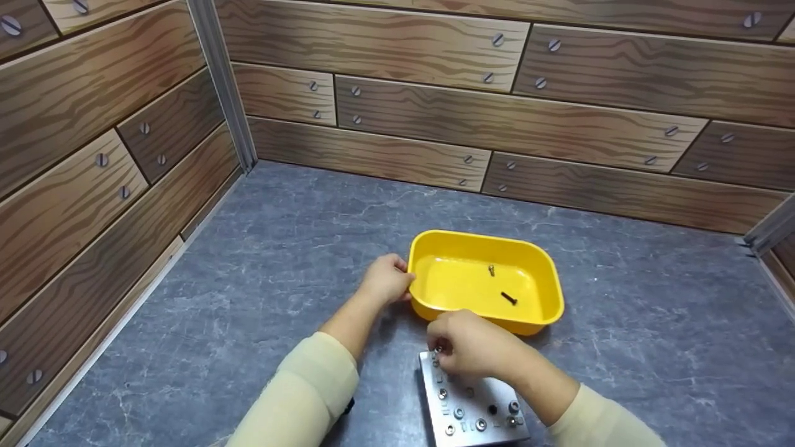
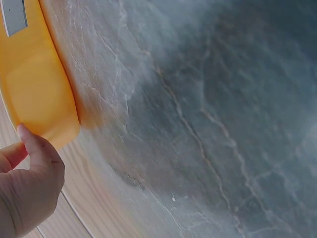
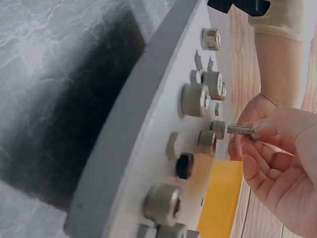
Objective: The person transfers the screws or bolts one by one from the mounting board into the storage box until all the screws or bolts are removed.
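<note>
At the left end of a yellow plastic bin [image 1: 459, 282], my left hand [image 1: 386, 280] pinches the rim between thumb and fingers. A black screw [image 1: 509, 298] and a small brass-coloured screw [image 1: 491, 270] lie on the bin's floor. My right hand [image 1: 475, 344] is over the far left corner of a metal block [image 1: 475, 406]. Between its thumb and fingers it pinches a silver screw [image 3: 239, 129], seen in the right wrist view with its threaded end pointing at the block's face. Several socket-head screws stand in the block, along with one black screw [image 3: 184, 165].
The bin stands just beyond the block on a grey marble-patterned table [image 1: 298, 248]. Wood-print panels [image 1: 404, 105] close off the back and left side, with a metal corner post [image 1: 223, 81] between them. A small black object [image 1: 349, 406] shows beside the left sleeve.
</note>
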Tool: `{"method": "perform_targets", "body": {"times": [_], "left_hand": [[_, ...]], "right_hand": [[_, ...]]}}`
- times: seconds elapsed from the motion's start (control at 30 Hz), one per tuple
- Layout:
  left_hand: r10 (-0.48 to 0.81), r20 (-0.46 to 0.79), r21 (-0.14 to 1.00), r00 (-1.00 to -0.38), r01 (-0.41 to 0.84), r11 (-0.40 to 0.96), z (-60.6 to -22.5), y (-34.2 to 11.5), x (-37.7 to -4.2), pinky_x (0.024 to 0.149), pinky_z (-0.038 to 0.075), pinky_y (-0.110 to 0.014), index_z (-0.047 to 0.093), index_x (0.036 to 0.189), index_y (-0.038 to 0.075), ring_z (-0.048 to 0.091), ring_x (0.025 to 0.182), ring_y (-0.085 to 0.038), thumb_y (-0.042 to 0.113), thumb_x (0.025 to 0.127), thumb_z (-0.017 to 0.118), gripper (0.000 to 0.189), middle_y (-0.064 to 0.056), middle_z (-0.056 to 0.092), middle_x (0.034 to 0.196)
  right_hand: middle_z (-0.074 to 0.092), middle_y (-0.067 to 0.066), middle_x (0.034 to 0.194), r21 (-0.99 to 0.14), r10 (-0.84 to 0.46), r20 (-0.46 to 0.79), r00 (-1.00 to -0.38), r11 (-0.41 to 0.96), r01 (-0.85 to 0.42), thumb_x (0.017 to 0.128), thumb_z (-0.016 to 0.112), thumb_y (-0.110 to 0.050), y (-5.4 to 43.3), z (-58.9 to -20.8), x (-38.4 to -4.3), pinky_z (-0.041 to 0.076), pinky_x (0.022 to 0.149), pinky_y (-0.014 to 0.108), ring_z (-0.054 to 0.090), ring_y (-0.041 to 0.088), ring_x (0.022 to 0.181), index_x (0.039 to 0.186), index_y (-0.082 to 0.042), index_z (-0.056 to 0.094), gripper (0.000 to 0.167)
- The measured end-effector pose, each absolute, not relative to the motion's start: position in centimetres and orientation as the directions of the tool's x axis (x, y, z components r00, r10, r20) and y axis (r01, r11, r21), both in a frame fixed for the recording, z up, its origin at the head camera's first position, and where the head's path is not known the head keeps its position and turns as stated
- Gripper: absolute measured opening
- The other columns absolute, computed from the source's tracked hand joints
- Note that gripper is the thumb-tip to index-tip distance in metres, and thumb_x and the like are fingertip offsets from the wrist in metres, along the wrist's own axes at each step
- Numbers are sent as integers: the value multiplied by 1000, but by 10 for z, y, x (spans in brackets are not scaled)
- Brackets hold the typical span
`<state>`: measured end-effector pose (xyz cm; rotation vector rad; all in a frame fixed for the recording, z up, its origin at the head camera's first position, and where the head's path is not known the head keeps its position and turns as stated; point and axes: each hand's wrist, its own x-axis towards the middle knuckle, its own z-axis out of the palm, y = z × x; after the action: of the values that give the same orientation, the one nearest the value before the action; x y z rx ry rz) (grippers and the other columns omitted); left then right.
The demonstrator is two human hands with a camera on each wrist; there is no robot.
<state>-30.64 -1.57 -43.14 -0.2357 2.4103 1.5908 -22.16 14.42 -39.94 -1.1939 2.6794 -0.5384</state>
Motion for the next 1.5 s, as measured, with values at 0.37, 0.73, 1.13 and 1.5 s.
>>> {"method": "perform_targets", "body": {"times": [0.37, 0.73, 1.13, 1.5], "left_hand": [[-9, -300, 874, -954, -278, 398, -433, -14, -309, 53, 54, -20, 55, 93, 2, 56, 60, -13, 5, 86, 60, 9, -10, 54, 87], [-2, -295, 879, -956, -272, 391, -434, -15, -309, 54, 54, -20, 54, 92, 1, 56, 61, -13, 4, 86, 60, 9, -10, 53, 87], [0, -313, 868, -950, -286, 407, -432, -16, -309, 53, 54, -20, 55, 94, 2, 56, 60, -13, 5, 86, 59, 10, -10, 54, 88], [-6, -322, 868, -947, -298, 396, -432, -14, -310, 54, 54, -21, 54, 92, 2, 56, 60, -13, 5, 87, 59, 8, -10, 54, 84]], "right_hand": [[61, -7, 73, -494, -675, 26, -737, 633, -596, 74, 66, -5, 161, -386, -229, 49, 59, 21, 52, 7, 66, 79, -13, 66, 10], [65, 1, 79, -596, -547, 25, -837, 664, -452, 76, 65, 1, 194, -379, -250, 52, 65, 23, 58, 11, 72, 81, -10, 64, 12], [63, 8, 83, -633, -289, -52, -956, 750, -192, 81, 63, 0, 232, -383, -279, 51, 62, 27, 56, 18, 72, 88, -3, 64, 8], [61, 10, 84, -516, -100, -79, -992, 856, -46, 81, 61, 0, 240, -411, -307, 50, 69, 35, 53, 23, 78, 87, -1, 64, 7]]}}
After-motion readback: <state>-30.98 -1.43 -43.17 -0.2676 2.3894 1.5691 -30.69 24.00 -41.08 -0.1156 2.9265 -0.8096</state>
